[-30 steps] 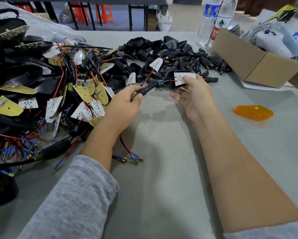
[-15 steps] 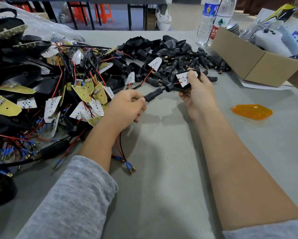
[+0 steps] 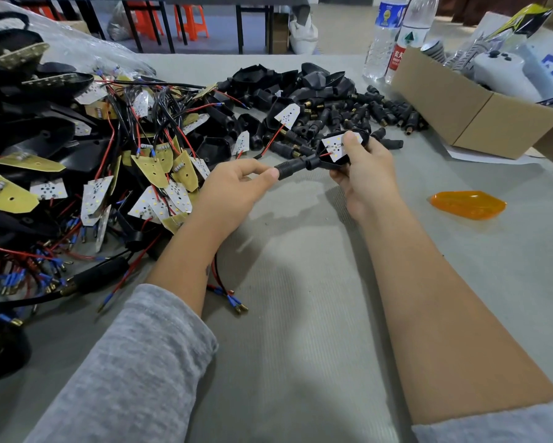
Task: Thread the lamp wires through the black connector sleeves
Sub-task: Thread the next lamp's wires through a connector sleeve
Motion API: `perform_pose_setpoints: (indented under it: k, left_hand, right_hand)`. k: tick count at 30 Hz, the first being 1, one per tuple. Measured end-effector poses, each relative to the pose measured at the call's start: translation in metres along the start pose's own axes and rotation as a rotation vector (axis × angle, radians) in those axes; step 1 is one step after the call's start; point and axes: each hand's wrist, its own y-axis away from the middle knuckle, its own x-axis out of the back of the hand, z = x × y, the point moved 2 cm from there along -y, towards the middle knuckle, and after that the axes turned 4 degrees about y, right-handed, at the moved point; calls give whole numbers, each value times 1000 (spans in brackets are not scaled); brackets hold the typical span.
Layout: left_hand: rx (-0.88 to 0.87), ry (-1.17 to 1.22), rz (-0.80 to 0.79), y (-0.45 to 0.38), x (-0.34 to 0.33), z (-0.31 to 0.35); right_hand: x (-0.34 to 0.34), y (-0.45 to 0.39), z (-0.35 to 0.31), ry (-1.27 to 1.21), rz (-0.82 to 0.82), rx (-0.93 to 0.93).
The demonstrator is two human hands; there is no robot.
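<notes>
Black connector sleeve [image 3: 292,167], pinched by the left hand [image 3: 233,190], is now seating against the lamp housing [image 3: 339,148] gripped by the right hand [image 3: 364,174] mid-worktop, the red wires [image 3: 227,290] apparently having been drawn fully through, trailing toward the near edge.

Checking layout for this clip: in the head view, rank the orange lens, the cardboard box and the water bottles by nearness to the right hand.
From the right hand:
1. orange lens, on the table to its right.
2. cardboard box, beyond, on the right.
3. water bottles, at the far edge.
</notes>
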Motion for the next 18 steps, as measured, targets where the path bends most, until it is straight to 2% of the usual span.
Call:
perform_pose_setpoints:
  k: [3,6,10,15,18]
  left_hand:
    - [15,-61,52,-2,-2,-1]
    - [79,40,71,-3,-4,-1]
    - [-4,-76,50,-2,-1,-2]
    - [-76,-57,76,-2,3,0]
    - [-33,-32,72,-1,3,0]
  right_hand:
    - [1,-1,0,-8,17,-10]
    - [1,-1,1,-18,32,-17]
    - [1,-1,0,-26,25,-21]
    - [-2,3,-1,-164,-91,-73]
    - [-4,5,0,-164,-114,-46]
